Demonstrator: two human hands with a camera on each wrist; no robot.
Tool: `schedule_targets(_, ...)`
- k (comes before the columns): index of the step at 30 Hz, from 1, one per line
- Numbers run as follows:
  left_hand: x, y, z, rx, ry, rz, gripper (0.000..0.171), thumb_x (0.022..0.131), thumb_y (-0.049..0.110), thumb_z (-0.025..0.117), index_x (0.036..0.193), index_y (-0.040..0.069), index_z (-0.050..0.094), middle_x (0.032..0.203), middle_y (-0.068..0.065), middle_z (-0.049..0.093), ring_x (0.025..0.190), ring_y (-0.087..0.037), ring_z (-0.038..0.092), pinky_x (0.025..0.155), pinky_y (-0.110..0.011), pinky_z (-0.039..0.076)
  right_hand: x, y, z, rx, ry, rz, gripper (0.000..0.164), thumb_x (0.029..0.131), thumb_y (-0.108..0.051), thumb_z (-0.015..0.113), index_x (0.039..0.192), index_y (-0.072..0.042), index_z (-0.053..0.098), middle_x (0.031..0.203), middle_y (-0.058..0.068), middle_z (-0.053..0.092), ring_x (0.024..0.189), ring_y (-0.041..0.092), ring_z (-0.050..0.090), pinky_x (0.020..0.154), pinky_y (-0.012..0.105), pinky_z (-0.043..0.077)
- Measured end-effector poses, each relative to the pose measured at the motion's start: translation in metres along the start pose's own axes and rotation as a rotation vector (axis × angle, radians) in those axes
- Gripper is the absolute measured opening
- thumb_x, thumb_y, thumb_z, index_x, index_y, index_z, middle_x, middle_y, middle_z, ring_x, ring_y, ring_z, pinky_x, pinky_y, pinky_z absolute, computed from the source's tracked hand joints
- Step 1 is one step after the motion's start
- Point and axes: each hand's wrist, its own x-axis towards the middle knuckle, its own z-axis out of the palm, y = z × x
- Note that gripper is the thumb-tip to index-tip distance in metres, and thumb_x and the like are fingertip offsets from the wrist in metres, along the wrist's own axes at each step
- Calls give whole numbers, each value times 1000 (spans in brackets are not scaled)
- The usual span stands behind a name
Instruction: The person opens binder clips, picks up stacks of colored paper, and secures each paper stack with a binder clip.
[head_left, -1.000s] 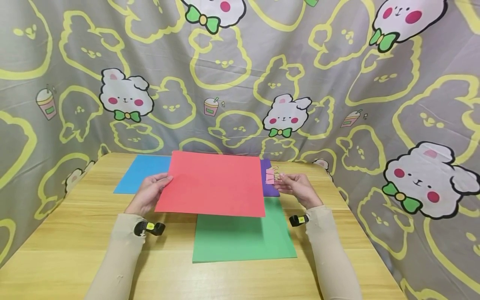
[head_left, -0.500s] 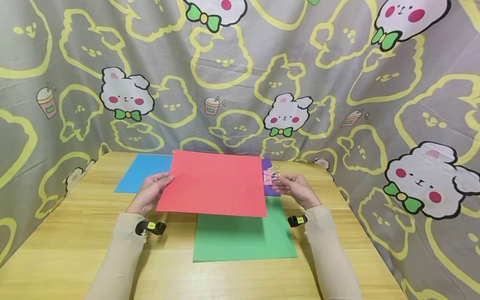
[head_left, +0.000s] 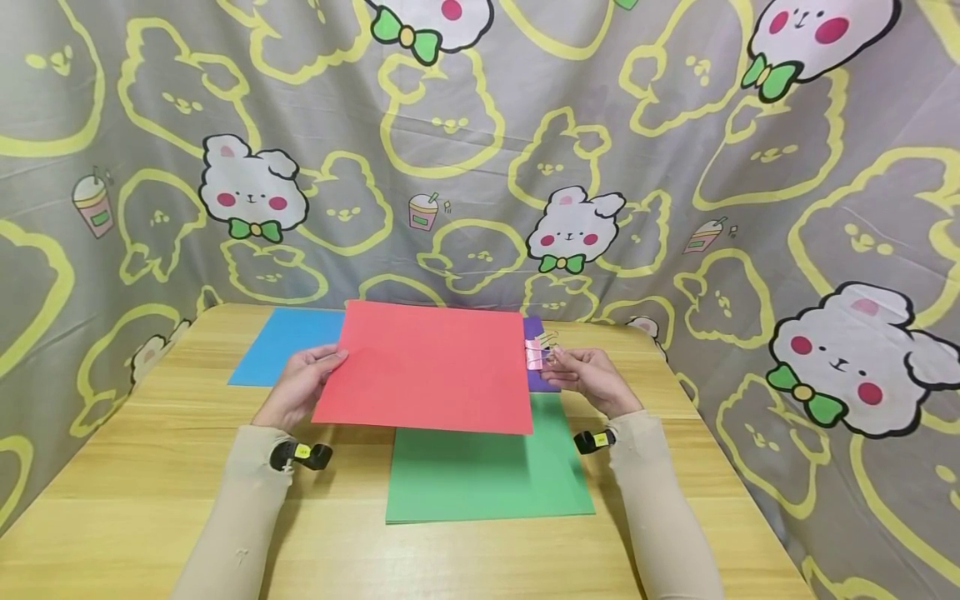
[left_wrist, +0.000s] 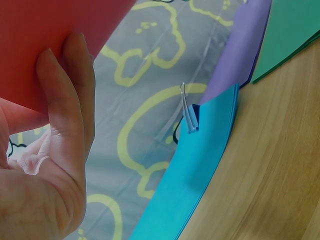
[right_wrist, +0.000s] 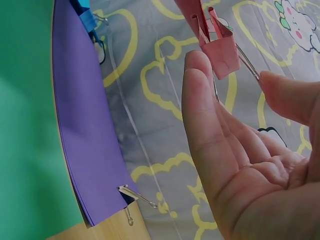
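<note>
My left hand (head_left: pixel 300 383) pinches the left edge of a red sheet of paper (head_left: pixel 427 367), held raised and tilted over the table. In the left wrist view two fingers (left_wrist: pixel 65 105) lie along the red paper (left_wrist: pixel 50 40). On the other side, my right hand (head_left: pixel 592 379) pinches the wire handles of a pink binder clip (head_left: pixel 533 355) at the sheet's right edge. The right wrist view has the binder clip (right_wrist: pixel 222 55) with its mouth spread at the paper's edge; how deep the paper sits inside is hard to tell.
Green sheets (head_left: pixel 487 487) lie below the red one. Behind are purple sheets (head_left: pixel 546 382) with a binder clip (right_wrist: pixel 129 195), and blue sheets (head_left: pixel 281 346) with a blue binder clip (left_wrist: pixel 192 120). A patterned curtain (head_left: pixel 465 192) hangs round the wooden table (head_left: pixel 150 500).
My right hand has brought the pink binder clip slightly left, from beside the red paper onto its right edge. The left hand and red paper have hardly moved.
</note>
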Motion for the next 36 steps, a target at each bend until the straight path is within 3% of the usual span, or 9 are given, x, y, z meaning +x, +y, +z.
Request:
schedule_targets(6, 0, 0, 1, 11, -2, 9, 68, 107, 22, 59, 157, -8, 24, 88, 14, 73, 77, 0, 69, 69, -21, 61, 1, 1, 2, 3, -9, 5, 35, 108, -24, 57, 116, 9, 65, 90, 4, 79, 86, 14, 78, 88, 32, 63)
schedule_targets(14, 1, -2, 3, -1, -5, 9, 67, 107, 21, 58, 157, -8, 24, 91, 13, 74, 79, -1, 70, 70, -21, 62, 2, 3, 5, -9, -23, 11, 35, 109, -23, 54, 118, 10, 63, 91, 3, 79, 87, 13, 78, 89, 32, 63)
schedule_targets(29, 1, -2, 4, -1, -27, 23, 74, 108, 20, 56, 161, -9, 14, 91, 15, 74, 80, 1, 69, 72, -20, 61, 4, 8, 10, 28, -55, 0, 27, 109, -21, 53, 107, 1, 69, 93, 5, 80, 87, 14, 78, 82, 27, 64)
schedule_targets(36, 0, -3, 6, 5, -29, 23, 74, 108, 21, 57, 161, -9, 15, 92, 15, 74, 80, 1, 70, 73, -20, 61, 3, 6, 12, 46, -30, 25, 35, 108, -22, 56, 118, 11, 63, 92, 6, 79, 85, 15, 78, 81, 27, 64)
